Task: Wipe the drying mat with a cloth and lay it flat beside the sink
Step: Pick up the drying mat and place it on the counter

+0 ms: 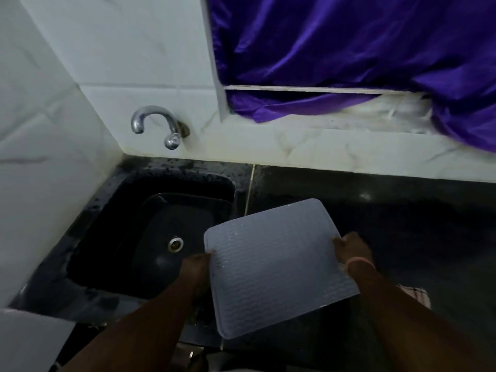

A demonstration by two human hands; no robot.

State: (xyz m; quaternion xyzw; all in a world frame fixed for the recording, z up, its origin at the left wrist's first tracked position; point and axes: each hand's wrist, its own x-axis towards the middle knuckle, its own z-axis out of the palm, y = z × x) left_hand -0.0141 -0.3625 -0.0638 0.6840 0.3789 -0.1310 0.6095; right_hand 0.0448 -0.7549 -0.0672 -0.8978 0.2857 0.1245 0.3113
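Note:
The drying mat [276, 267] is a grey-blue ribbed rectangle, held up in the air over the right edge of the black sink [139, 226] and the dark counter. My left hand [197, 267] grips its left edge. My right hand [351, 249], with a pink band at the wrist, grips its right edge. The mat tilts, its near corner hanging lowest, and a thin stream of water runs off that corner. A pale checked cloth [414, 295] lies on the counter at the right, partly hidden behind my right forearm.
A chrome tap [158, 123] juts from the white tiled wall above the sink. The dark counter [389, 224] stretches to the right of the sink. A purple curtain [349, 49] hangs over the window ledge behind it.

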